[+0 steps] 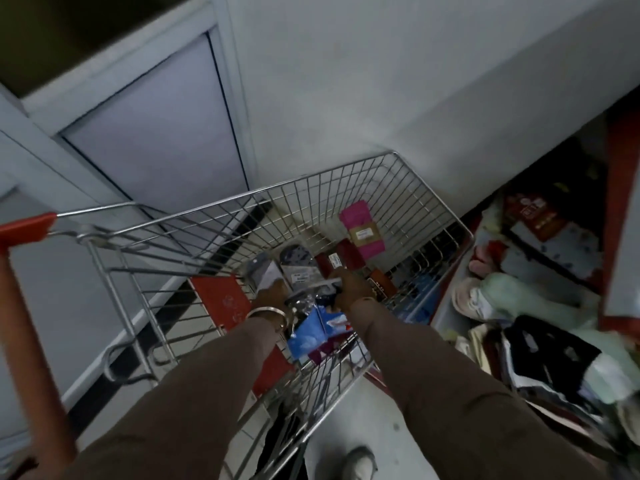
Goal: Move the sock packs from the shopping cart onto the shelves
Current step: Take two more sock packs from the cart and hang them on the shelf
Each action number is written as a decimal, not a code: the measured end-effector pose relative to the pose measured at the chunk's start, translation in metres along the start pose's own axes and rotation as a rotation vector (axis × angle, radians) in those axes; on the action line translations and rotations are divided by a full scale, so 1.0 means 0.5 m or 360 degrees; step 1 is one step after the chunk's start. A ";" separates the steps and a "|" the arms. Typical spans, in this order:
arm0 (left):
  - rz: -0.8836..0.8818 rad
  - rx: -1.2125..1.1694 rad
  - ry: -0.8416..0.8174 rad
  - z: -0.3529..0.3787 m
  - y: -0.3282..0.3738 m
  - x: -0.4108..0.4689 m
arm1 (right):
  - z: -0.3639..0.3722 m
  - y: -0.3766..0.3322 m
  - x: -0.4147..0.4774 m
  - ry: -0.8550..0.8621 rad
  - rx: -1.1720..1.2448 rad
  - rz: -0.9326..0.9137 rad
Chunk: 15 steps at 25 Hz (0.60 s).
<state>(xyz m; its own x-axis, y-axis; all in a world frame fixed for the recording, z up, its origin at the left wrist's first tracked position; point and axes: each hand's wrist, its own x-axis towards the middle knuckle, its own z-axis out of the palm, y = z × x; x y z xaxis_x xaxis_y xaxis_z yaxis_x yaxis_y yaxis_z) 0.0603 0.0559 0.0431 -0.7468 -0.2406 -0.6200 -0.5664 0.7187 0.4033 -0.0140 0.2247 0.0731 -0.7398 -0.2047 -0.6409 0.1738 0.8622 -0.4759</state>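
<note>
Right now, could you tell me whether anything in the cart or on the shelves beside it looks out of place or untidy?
In the cart the sock packs lie loose at odd angles, like the pink pack and the blue pack. On the shelf to the right, goods sit in a jumbled heap. Nothing looks spilled or damaged, though the picture is dim and blurred.

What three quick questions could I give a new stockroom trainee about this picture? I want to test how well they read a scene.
1. True or false: both hands are inside the cart.
2. Which pack lies nearest the cart's far end? A) pink pack B) blue pack C) grey pack
3. Fill in: the shelves stand on the person's ____ side.

Key: 1 true, the left hand and right hand both reach among the packs. 2 A. 3 right.
</note>
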 end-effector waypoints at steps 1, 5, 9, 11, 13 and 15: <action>0.0048 -0.0062 0.0042 -0.033 0.017 -0.034 | -0.027 -0.004 -0.031 0.0085 0.0023 -0.0039; 0.0283 -0.0124 0.0222 -0.183 0.114 -0.175 | -0.160 -0.045 -0.186 0.0280 0.0086 -0.0215; 0.0573 -0.0017 0.0388 -0.325 0.227 -0.357 | -0.296 -0.054 -0.397 0.0444 0.0343 -0.0402; 0.0701 0.0037 0.0430 -0.368 0.288 -0.462 | -0.355 -0.030 -0.514 0.0582 0.0431 -0.0504; 0.0889 0.0076 0.0442 -0.386 0.357 -0.570 | -0.406 0.013 -0.629 0.0719 0.0519 -0.0564; 0.1037 0.0080 0.0461 -0.385 0.427 -0.664 | -0.452 0.058 -0.729 0.0799 0.0591 -0.0592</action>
<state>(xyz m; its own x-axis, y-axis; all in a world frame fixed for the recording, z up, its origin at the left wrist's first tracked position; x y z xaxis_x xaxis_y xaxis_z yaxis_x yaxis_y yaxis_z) 0.1201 0.1637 0.4644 -0.9943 0.0897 -0.0572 0.0382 0.8029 0.5949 0.1138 0.4290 0.4289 -0.9865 -0.1394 -0.0855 -0.0042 0.5444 -0.8388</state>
